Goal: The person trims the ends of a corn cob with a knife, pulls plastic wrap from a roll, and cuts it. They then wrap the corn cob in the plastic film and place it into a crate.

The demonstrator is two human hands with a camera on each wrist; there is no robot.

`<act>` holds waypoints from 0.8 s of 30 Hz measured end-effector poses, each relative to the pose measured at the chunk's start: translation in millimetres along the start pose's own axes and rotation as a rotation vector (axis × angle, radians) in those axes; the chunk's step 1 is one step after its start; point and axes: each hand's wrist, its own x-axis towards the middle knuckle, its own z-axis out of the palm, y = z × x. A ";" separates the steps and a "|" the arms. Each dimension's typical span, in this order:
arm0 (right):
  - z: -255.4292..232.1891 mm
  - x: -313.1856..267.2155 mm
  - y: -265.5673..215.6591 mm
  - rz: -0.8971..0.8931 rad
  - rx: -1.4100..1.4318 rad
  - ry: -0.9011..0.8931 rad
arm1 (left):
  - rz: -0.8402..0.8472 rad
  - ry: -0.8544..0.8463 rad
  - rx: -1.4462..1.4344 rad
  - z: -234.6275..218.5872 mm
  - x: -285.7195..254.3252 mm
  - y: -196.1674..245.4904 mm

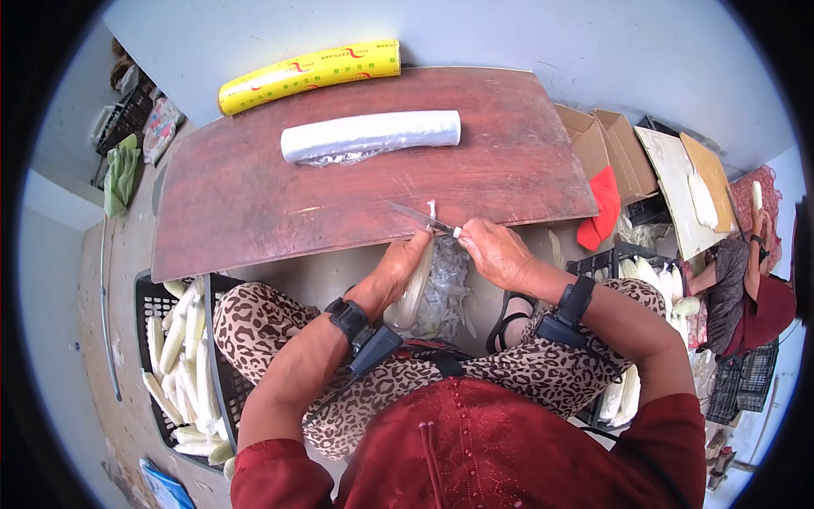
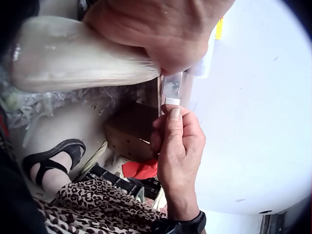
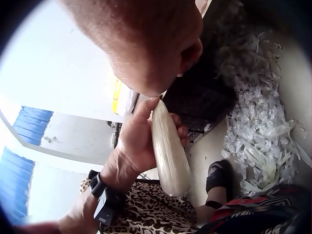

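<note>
My left hand grips a long pale vegetable wrapped in clear film, its thick end pointing down toward my lap. The twisted film end sticks up past my fingers near the table's front edge. A knife with a white handle is pinched in my right hand, thumb along the handle. Its thin blade points left across the twisted film, close over the table edge. In the left wrist view, the blade lies right beside my left hand, at the narrow end of the vegetable.
On the reddish table lie a white film roll and a yellow printed roll. Black crates of wrapped vegetables stand at both sides. Film scraps cover the floor below. Another person sits far right.
</note>
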 end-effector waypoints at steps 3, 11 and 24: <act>-0.7 2.0 -2.5 0.044 -0.049 -0.061 | -0.005 0.013 -0.008 0.8 -0.1 0.7; 11.9 8.6 -6.2 0.055 -0.210 -0.109 | -0.014 0.018 -0.042 3.2 -2.1 1.1; 22.3 13.2 -1.2 -0.080 -0.264 -0.033 | 0.063 0.084 0.081 -2.4 8.8 -10.6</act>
